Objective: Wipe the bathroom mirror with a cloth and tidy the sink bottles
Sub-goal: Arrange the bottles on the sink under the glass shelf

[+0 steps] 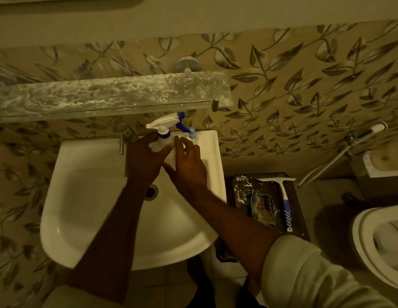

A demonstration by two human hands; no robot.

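A spray bottle [163, 127] with a white head and blue trigger stands on the back right rim of the white sink [87, 196]. My left hand [145, 156] is wrapped around its body. My right hand [189, 165] hovers just right of it, fingers spread, touching or nearly touching the bottle. A small bottle with a pale blue cap [192, 132] stands behind my right fingers on the rim. A checked cloth [263, 207] lies on a dark stool to the right of the sink. The mirror is out of view.
A stained glass shelf [109, 94] juts out above the sink. A tap [121, 141] stands at the back rim. A squeegee [284, 201] lies on the dark stool [238, 185] beside the cloth. A toilet [380, 241] is at the right, with a hose sprayer [371, 131] on the wall.
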